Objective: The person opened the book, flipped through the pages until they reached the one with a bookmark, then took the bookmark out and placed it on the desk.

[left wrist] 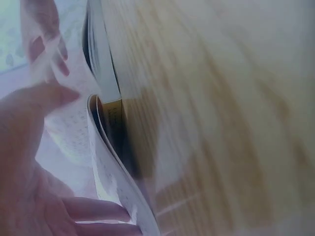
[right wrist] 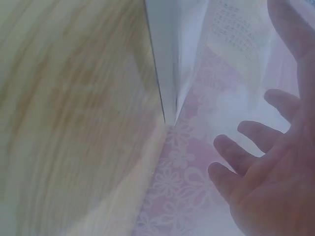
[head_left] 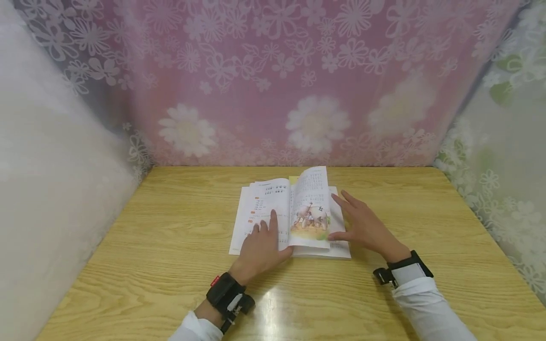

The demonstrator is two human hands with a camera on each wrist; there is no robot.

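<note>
Illustrated book [head_left: 279, 199] lies under your relaxed left hand [head_left: 261, 247]; one page [head_left: 310, 203] is raised. Your empty right hand [head_left: 368, 228] splays alongside.

On my head feed I see a wood-grained bench [head_left: 162, 255], glare [head_left: 269, 310] on its near part. A pink backdrop [head_left: 256, 109] with white flowers [head_left: 317, 124] rises beyond it; a pale sheet [head_left: 51, 161] flanks the bench left, a leafy sheet [head_left: 503, 151] right.

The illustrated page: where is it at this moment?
In the head view, the illustrated page is raised over the right half of the open book, between the left hand and the right hand.
</note>
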